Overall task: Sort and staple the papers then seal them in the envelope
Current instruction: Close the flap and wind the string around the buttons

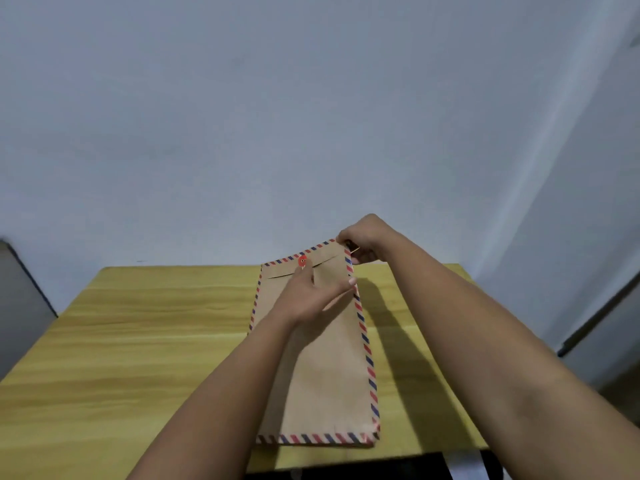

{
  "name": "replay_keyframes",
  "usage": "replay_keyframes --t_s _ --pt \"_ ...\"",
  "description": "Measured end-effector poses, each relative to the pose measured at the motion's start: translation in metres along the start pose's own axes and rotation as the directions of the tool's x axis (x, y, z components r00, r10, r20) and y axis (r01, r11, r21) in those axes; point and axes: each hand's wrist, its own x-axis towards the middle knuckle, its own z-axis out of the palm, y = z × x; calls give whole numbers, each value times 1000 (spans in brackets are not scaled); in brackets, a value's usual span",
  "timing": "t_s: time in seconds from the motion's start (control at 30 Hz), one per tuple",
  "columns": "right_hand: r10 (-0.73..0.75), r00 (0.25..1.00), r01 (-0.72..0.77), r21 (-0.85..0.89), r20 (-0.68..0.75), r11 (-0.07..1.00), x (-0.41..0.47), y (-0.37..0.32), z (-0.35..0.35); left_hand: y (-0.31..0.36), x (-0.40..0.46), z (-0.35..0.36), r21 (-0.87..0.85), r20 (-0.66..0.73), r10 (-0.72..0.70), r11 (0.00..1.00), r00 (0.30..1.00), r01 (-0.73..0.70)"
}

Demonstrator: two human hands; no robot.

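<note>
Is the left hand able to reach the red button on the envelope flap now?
Probably yes: the left hand lies on the envelope, fingers just below the red button, nothing between.

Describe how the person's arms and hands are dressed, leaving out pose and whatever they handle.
Both forearms are bare as far as the frame shows, with no sleeves in view. The left hand and right hand wear no gloves; no watch, bracelet or ring is visible.
</note>
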Motion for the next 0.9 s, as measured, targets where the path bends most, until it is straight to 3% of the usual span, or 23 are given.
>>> replay_keyframes --t_s 0.1,0.27,0.43,0.53,0.7,0.9 --pt "-68 997 67 -22 -26 998 -24 -40 -4 38 -15 1 -63 -17 23 998 1000 -24" --pt "-157 987 158 26 -38 987 -62 -82 -10 71 -30 -14 100 -127 64 994 990 -51" --pt "-238 969 224 171 67 960 -86 -95 -20 81 -46 -45 262 -329 153 963 932 -65" --pt "-244 970 243 151 -14 958 -91 -91 -28 79 -48 -69 266 -403 180 961 898 -73" --pt "-237 956 242 10 -173 970 -91 -65 -40 83 -48 -104 148 -413 281 959 867 -240" --pt "-77 996 82 113 -51 990 -87 -22 -43 83 -49 -129 -300 -394 95 927 914 -226"
